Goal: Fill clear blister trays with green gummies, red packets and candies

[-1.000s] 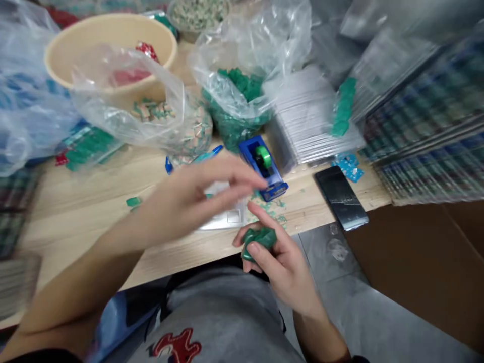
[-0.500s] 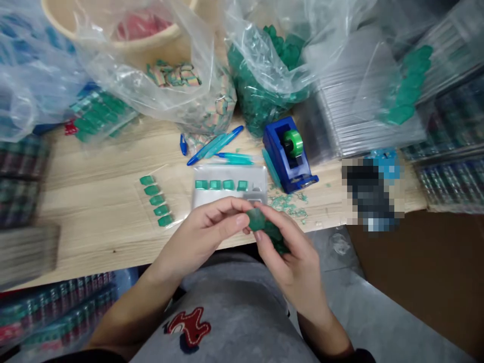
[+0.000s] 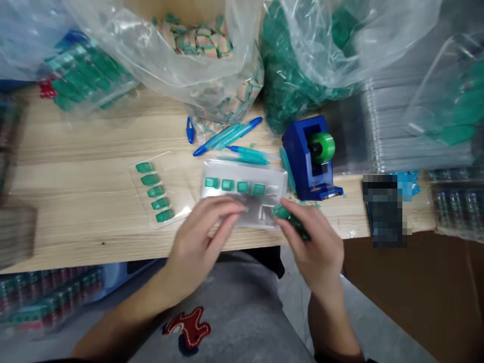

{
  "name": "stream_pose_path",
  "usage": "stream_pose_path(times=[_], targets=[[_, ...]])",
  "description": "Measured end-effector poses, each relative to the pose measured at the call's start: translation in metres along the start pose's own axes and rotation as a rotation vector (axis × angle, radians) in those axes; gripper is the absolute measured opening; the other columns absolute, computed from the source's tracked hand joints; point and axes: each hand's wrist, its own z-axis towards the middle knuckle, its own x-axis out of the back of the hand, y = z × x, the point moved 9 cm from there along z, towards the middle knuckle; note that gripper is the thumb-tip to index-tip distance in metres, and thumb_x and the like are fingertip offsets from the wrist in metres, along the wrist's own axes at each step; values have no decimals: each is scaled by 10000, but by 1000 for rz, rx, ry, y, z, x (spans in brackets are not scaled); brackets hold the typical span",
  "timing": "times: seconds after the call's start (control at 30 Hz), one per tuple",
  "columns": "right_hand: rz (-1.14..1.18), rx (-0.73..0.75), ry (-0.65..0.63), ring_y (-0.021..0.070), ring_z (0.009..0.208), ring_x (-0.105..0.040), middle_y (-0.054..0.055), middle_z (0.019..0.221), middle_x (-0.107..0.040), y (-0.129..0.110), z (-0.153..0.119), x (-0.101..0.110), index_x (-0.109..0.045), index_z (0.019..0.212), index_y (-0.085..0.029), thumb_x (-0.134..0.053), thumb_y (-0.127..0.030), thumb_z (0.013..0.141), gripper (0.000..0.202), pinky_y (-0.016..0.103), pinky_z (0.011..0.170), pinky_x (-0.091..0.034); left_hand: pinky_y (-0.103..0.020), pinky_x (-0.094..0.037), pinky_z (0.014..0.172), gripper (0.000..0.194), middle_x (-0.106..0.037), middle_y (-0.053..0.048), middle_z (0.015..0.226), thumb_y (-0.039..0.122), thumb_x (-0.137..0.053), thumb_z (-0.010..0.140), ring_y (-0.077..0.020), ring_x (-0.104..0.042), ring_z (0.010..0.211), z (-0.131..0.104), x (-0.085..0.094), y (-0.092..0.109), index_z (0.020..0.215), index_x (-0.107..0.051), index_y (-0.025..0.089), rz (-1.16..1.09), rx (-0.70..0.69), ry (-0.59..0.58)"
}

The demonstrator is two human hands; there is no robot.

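Note:
My right hand (image 3: 317,242) holds several green pieces (image 3: 280,212) between thumb and fingers, over the right end of a clear tray (image 3: 245,201). Four small green blocks sit in a row in that tray. My left hand (image 3: 204,237) is pinched at the tray's near edge, with a tiny pale green bit (image 3: 246,209) at its fingertips. To the left, a second clear tray (image 3: 177,201) bears a slanting column of green pieces (image 3: 155,191). The two hands are apart.
Blue and teal pens (image 3: 230,136) lie behind the tray. A blue tape dispenser (image 3: 310,161) stands to the right, near a blurred dark object (image 3: 385,209). Behind are bags of striped pieces (image 3: 204,43) and green pieces (image 3: 287,85), and stacked clear trays (image 3: 401,121).
My hands have moved apart; my left fingers have left the green piece, which stays in my right hand. The view has shifted closer to the table.

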Motion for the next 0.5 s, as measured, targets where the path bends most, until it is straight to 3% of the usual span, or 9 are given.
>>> stream_pose_path(times=[0.07,0.13,0.23,0.33,0.5], targets=[[-16,-71,-40,161,795,-654,18,884,-701,15,13,-1,-674,1196,-261,-616,-157,918,303,289,714,-552,-326,-472,876,177,-698,-12,1033,154,-555,940,-183,-628,977,-1,10,-3,1065,-642,245,207,-79,14],[-14,-118,-131,158,759,-632,14,839,-676,26,23,-7,-684,1191,-243,-613,-177,921,287,289,691,-535,-360,-440,831,161,-703,-37,1029,215,-577,945,-222,-619,946,-2,9,-8,1092,-641,231,351,-124,-35],[-38,-179,-251,166,781,-632,29,860,-673,33,29,-14,-678,1222,-226,-598,-190,927,307,302,710,-526,-376,-395,760,187,-701,-68,975,291,-579,950,-252,-600,883,-3,-4,-6,1104,-633,199,486,-190,-86],[-120,-197,-297,183,833,-649,50,922,-688,32,31,-14,-669,1240,-229,-560,-212,948,312,320,740,-526,-360,-372,712,141,-683,-54,885,251,-551,964,-230,-567,799,-1,-20,3,1071,-622,194,575,-243,-89],[-406,-116,-375,180,702,-627,67,857,-664,23,34,-21,-650,1271,-203,-483,-241,981,336,278,573,-467,-355,-364,678,133,-650,-38,796,148,-498,963,-204,-534,726,6,-33,7,893,-600,196,623,-273,-128]])
